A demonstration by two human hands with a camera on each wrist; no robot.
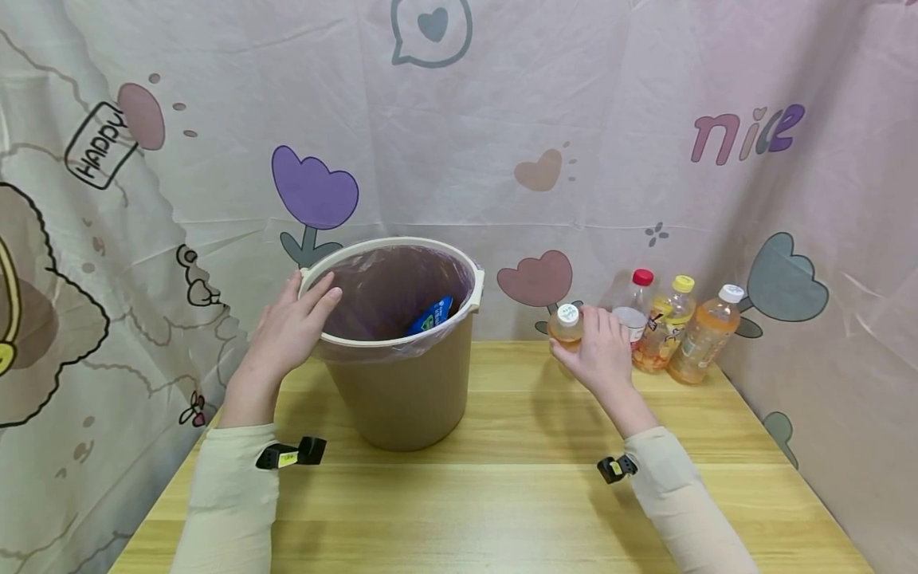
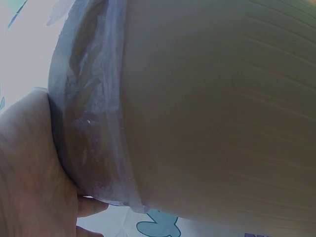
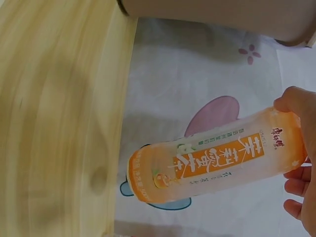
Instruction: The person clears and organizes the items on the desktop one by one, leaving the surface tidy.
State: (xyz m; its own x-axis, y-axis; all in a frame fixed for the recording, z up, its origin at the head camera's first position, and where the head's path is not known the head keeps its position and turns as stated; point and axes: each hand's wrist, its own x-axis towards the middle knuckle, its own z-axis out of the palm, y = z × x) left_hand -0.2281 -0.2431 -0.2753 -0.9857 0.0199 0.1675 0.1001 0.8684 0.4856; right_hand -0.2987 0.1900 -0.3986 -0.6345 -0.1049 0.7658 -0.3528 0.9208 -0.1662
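A brown trash bin (image 1: 409, 399) with a pale rim and clear plastic liner stands on the table. My left hand (image 1: 294, 323) holds its left rim, with digits over the inner side and fingertips on the outer side in the left wrist view (image 2: 34, 168). Inside the bin lies a blue packet (image 1: 433, 316). To the right, my right hand (image 1: 601, 351) grips a white-capped drink bottle (image 1: 566, 322) near its upper end. The right wrist view shows the orange-and-clear label of this bottle (image 3: 212, 158), with the fingers at its right end.
Several bottles stand at the back right: a red-capped one (image 1: 634, 315), a yellow-capped one (image 1: 667, 327) and a white-capped one with orange liquid (image 1: 706, 335). The wooden table (image 1: 445, 510) meets a printed cloth (image 1: 445, 143) behind.
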